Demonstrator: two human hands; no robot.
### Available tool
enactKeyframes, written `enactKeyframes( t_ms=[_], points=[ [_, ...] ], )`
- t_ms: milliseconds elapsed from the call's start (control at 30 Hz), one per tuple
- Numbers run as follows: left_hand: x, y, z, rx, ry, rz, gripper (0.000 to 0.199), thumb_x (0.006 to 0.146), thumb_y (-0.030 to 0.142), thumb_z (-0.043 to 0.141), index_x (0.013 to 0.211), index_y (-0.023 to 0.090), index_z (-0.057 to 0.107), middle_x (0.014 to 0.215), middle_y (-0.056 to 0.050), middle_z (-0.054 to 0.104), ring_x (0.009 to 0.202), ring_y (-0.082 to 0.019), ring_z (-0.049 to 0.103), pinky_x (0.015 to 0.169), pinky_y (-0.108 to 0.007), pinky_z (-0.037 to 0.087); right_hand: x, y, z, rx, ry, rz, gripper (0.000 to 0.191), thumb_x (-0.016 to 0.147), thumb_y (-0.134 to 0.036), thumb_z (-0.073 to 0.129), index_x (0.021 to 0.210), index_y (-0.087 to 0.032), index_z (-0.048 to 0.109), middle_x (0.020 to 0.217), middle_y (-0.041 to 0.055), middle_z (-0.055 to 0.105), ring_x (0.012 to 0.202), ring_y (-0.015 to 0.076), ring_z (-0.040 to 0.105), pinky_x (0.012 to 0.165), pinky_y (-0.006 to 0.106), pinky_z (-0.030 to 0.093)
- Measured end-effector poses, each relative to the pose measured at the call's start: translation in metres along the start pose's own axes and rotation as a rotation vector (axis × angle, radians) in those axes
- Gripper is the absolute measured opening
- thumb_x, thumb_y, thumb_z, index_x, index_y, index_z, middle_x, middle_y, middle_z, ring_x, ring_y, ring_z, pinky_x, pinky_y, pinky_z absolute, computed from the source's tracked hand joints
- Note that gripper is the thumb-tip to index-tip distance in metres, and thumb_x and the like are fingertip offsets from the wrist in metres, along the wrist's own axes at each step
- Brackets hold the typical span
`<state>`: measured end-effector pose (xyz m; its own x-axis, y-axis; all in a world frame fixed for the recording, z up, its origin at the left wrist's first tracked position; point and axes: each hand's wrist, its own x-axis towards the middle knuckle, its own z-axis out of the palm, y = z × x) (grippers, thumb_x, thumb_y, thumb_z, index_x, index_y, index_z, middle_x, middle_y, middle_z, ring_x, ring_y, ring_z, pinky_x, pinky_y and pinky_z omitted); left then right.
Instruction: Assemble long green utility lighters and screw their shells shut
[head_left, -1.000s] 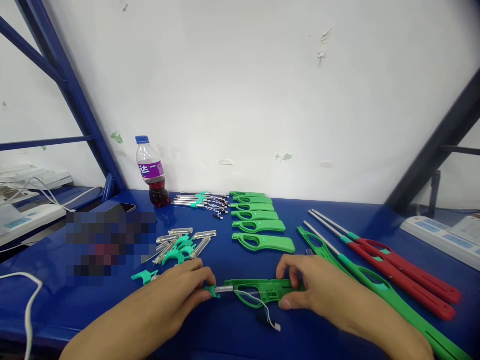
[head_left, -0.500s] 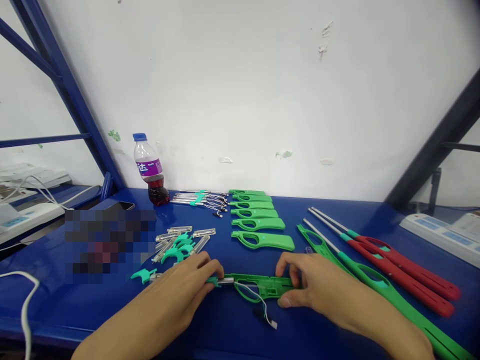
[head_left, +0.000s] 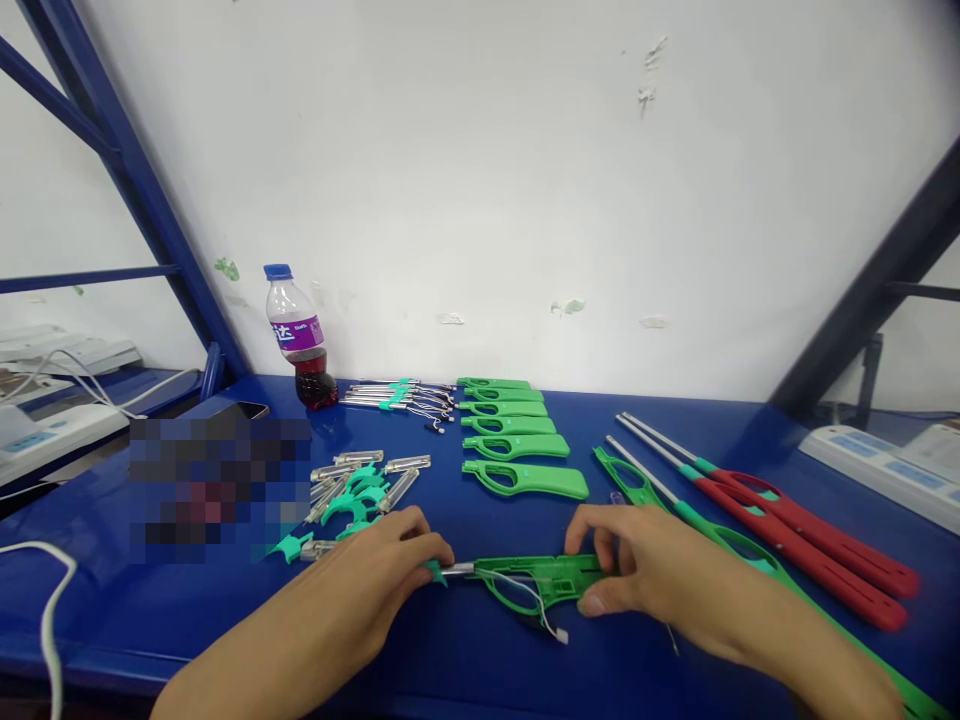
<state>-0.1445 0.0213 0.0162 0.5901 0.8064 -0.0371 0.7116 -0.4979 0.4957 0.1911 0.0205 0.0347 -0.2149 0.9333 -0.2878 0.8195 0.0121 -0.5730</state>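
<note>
My left hand (head_left: 390, 575) pinches the metal lighter tube (head_left: 460, 569) near its teal collar (head_left: 436, 571). The tube's right end meets the narrow end of an open green lighter handle half (head_left: 574, 575), which my right hand (head_left: 652, 570) grips by its wide end. Inside the half, moulded ribs face up. White wires (head_left: 534, 592) run from the tube across the trigger loop and hang over its near side, ending in a small white connector (head_left: 562, 635). Left of my left hand lie teal triggers (head_left: 349, 507) and clear fuel tanks (head_left: 407, 464).
Several closed green handle halves (head_left: 525, 480) form a column at the back, beside wired metal tubes (head_left: 397, 397). Red lighters (head_left: 810, 545) and a long green lighter (head_left: 750, 545) lie at right. A drink bottle (head_left: 300, 340) stands back left, near a phone (head_left: 251, 410).
Both hands have shifted slightly right with the tube and the handle half. The wires and connector have swung right too. A thin pointed piece now shows below my right wrist.
</note>
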Motion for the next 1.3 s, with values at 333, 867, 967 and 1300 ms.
enactKeyframes(
  t_ms=[333, 867, 967, 1300],
  points=[
    [0.002, 0.007, 0.001, 0.003, 0.031, -0.016, 0.029, 0.110, 0.026, 0.052, 0.127, 0.040, 0.072, 0.124, 0.000, 0.065, 0.109, -0.021, 0.069, 0.092, -0.031, 0.049, 0.000, 0.001, -0.001, 0.006, -0.004, 0.005, 0.029, 0.072, -0.022, 0.086, 0.098, -0.031, 0.078, 0.081, -0.0050, 0.064, 0.071, 0.0147, 0.059, 0.059, 0.026, 0.034],
    [0.005, 0.012, 0.005, 0.025, 0.025, 0.018, 0.039, 0.113, 0.022, 0.046, 0.136, 0.041, 0.072, 0.120, -0.001, 0.064, 0.104, -0.019, 0.069, 0.088, -0.029, 0.047, 0.003, 0.007, 0.001, 0.027, -0.010, -0.008, 0.029, 0.072, -0.025, 0.089, 0.098, -0.032, 0.078, 0.081, -0.0058, 0.064, 0.072, 0.0143, 0.058, 0.059, 0.026, 0.034],
    [0.005, 0.011, 0.008, 0.026, 0.037, 0.037, 0.038, 0.115, 0.023, 0.044, 0.135, 0.039, 0.072, 0.119, -0.002, 0.064, 0.101, -0.018, 0.067, 0.085, -0.029, 0.045, 0.003, 0.008, 0.002, 0.023, -0.010, -0.010, 0.029, 0.073, -0.026, 0.089, 0.099, -0.033, 0.078, 0.081, -0.0057, 0.064, 0.071, 0.0143, 0.057, 0.058, 0.027, 0.033],
    [0.005, 0.019, 0.010, 0.135, 0.028, -0.012, 0.043, 0.112, 0.018, 0.037, 0.123, 0.031, 0.077, 0.113, -0.005, 0.062, 0.090, -0.020, 0.066, 0.079, -0.032, 0.045, 0.001, 0.006, 0.001, 0.011, -0.015, -0.012, 0.027, 0.074, -0.026, 0.088, 0.098, -0.032, 0.077, 0.082, -0.0053, 0.065, 0.071, 0.0148, 0.058, 0.059, 0.028, 0.033]
  ],
)
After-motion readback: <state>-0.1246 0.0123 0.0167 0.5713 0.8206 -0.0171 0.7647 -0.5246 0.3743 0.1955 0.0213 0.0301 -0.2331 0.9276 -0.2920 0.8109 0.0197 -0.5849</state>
